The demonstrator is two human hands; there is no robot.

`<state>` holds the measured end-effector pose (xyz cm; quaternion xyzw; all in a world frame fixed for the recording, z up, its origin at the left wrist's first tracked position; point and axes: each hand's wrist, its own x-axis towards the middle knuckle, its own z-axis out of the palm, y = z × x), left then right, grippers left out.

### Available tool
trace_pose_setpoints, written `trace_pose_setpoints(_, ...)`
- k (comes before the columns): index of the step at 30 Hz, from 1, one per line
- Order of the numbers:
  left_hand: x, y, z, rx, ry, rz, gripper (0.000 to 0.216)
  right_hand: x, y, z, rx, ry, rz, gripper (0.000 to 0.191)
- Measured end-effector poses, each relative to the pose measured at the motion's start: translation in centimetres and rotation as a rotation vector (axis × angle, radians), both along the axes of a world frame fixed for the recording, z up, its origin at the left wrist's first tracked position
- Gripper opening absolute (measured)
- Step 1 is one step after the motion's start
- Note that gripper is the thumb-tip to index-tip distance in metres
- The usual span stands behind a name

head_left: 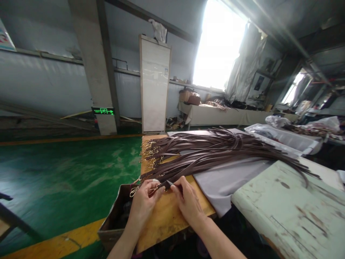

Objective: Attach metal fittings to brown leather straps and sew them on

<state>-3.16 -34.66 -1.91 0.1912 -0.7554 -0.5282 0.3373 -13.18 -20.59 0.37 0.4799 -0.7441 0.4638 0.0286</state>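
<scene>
- At the near edge of the bare wooden tabletop [172,212], seen from the head camera, both hands meet over the end of one dark brown leather strap [172,178].
- The left hand [144,201] is curled, thumb and fingertips pinched on the strap's small gold-coloured metal clasp [134,190], which juts past the table's left edge.
- The right hand [188,201] is also mostly closed, its fingertips pressing the strap end just right of the clasp; the two hands nearly touch.
- That strap runs far and right into a big fanned pile of matching brown leather straps [215,149], whose gold clasps bunch at the far left of the tabletop.
- Under the pile lies a grey cloth sheet [229,180], draped over the table's near right side.
- A worn pale green painted board [291,208] sits near right, just beside the cloth.
- An open brown cardboard box [114,223] stands below the left hand, against the table's left side.
- A clear plastic tub [285,138] lies far right, behind the straps.
- Left of everything spreads a glossy green floor [67,172] with a yellow stripe.
</scene>
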Motion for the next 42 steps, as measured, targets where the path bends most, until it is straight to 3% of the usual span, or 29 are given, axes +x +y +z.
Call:
trace_pose_setpoints(5, 0.5, -0.2, 0.5, 0.087, 0.017, -0.039, 0.035, 0.4, -0.2, -0.1, -0.018, 0.011, 0.018, 0.010)
trace_pose_setpoints(14, 1.3, 0.3, 1.7, 0.059, 0.008, -0.158, 0.035, 0.3, -0.8, 0.0, 0.022, 0.087, 0.081, 0.012)
trace_pose_setpoints(42, 1.4, 0.4, 1.9, 0.024, 0.022, -0.173, 0.033, 1.2, -0.7, 0.1, -0.020, -0.023, -0.001, 0.014)
